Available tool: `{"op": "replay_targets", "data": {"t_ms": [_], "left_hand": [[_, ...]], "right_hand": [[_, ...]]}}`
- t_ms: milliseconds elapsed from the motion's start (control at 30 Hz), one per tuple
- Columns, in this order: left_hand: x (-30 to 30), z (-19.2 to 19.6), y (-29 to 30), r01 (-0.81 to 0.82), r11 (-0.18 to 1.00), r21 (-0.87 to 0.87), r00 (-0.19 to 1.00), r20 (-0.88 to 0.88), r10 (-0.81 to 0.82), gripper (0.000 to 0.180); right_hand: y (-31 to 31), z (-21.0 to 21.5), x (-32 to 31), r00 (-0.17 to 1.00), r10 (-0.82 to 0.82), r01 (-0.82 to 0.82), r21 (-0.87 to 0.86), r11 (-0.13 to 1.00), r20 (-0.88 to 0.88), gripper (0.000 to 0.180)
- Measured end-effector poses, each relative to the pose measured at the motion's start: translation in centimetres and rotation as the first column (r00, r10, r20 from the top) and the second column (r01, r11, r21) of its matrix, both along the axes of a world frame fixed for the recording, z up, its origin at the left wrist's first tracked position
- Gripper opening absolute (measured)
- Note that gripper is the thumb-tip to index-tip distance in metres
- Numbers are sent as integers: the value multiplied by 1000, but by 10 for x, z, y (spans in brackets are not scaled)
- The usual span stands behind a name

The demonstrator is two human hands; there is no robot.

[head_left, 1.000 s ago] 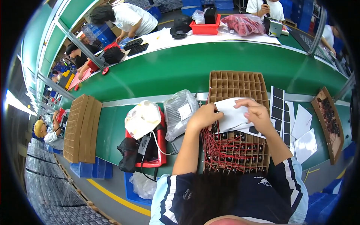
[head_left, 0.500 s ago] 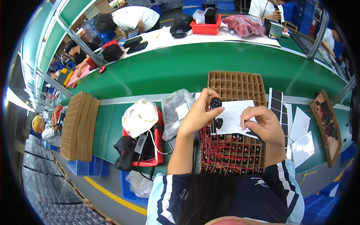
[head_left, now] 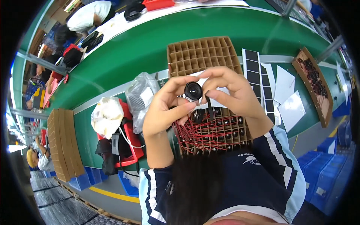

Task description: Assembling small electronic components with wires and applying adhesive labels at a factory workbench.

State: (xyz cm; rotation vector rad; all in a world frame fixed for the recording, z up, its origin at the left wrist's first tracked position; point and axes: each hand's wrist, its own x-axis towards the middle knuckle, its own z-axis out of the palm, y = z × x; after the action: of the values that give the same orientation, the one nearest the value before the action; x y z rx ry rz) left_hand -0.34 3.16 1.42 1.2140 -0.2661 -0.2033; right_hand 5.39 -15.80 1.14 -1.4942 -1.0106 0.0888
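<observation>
Since a moment ago, your hands have lifted the round black speaker [head_left: 193,90]; left hand [head_left: 165,110] and right hand [head_left: 232,90] fingers pinch it above the cardboard grid tray [head_left: 202,52], white sheets [head_left: 290,108] lying to the right.

Clear plastic bag [head_left: 144,98], red tray [head_left: 129,144], stacked cardboard [head_left: 63,143], blue crates [head_left: 322,172]

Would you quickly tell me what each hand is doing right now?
Left hand: pinching the small round black speaker.
Right hand: closed on the same speaker.
</observation>
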Motion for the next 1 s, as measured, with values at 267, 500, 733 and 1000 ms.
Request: {"op": "replay_targets", "data": {"t_ms": [267, 500, 733, 1000], "left_hand": [[-5, -2, -10, -77, 995, 70, 996, 49, 74, 42], [-9, 2, -19, -247, 934, 258, 969, 92, 230, 40], [-11, 3, -25, -308, 902, 302, 951, 111, 287, 37], [-16, 4, -26, -350, 870, 347, 936, 157, 314, 35]], "right_hand": [[-4, -1, -12, 973, 86, -59, 127, 990, -213, 9], [-2, 2, -18, 976, 74, -58, 86, 995, -203, 8], [-1, 1, -16, 982, 37, -19, 101, 995, -184, 4], [-1, -2, -15, 983, 49, -35, 81, 996, -179, 5]]}}
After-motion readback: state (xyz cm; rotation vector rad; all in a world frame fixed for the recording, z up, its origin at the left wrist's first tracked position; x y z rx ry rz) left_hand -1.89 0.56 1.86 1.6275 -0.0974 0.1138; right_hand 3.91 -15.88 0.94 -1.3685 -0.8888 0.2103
